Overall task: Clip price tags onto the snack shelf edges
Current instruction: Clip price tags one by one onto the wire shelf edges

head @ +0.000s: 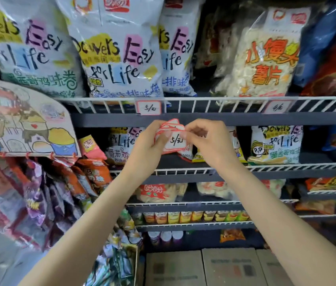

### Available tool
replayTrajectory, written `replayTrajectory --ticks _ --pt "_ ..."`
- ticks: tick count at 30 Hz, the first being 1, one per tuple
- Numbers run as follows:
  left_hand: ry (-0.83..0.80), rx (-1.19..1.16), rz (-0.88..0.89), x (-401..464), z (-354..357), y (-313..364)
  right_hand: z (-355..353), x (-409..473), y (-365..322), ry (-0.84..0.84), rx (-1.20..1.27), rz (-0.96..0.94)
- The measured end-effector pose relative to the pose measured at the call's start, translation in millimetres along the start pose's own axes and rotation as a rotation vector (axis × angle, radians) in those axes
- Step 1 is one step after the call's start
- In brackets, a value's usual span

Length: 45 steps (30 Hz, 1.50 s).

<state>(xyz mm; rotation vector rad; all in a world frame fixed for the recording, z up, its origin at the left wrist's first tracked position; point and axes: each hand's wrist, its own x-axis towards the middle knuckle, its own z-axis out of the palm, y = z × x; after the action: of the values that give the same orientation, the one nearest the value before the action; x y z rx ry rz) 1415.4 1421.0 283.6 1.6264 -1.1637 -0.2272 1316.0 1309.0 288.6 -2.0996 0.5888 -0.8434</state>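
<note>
A: Left hand (152,141) grips the stack of price tags (168,129) just below the top shelf rail (204,99).

B: Right hand (202,139) pinches the front tag (176,142), probably peeling it free for clipping.

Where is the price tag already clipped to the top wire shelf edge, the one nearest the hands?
In the head view, the clipped price tag hangs on the top wire rail, centre-left, just above the left hand and below the middle white snack bag.
</note>
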Motion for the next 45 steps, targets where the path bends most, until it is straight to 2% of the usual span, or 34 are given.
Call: replayTrajectory --ticks 5,14,19,30,34,37,45 --pt "-0.041 -0.039 -0.007 -1.5 -22.3 -17.2 24.8 -3.1 -8.5 0.027 -0.044 0.021" --pt "-0.074 -0.069 -0.083 -15.3 -40.3 -47.7 46.1 -14.5 -7.2 -0.021 -0.063 0.101" --pt "-0.082 -0.040 -0.143 -21.0 -32.2 -58.1 53.2 -24.5 4.4 -0.009 -0.034 0.157" --pt "-0.157 -0.135 -0.305 -61.6 10.6 -83.2 68.3 -71.5 49.7 -0.026 -0.062 0.320" --pt "-0.161 -0.170 -0.339 -59.8 38.5 -76.3 51.5 -75.8 69.1 -0.005 -0.078 0.364" --pt "-0.158 -0.065 -0.335 -54.0 66.7 -76.7 25.6 -75.6 90.6 0.031 -0.144 0.363" --pt "-0.265 0.165 -0.456 -29.3 144.2 -64.9 -46.7 -64.2 148.9 0.097 -0.378 0.309"
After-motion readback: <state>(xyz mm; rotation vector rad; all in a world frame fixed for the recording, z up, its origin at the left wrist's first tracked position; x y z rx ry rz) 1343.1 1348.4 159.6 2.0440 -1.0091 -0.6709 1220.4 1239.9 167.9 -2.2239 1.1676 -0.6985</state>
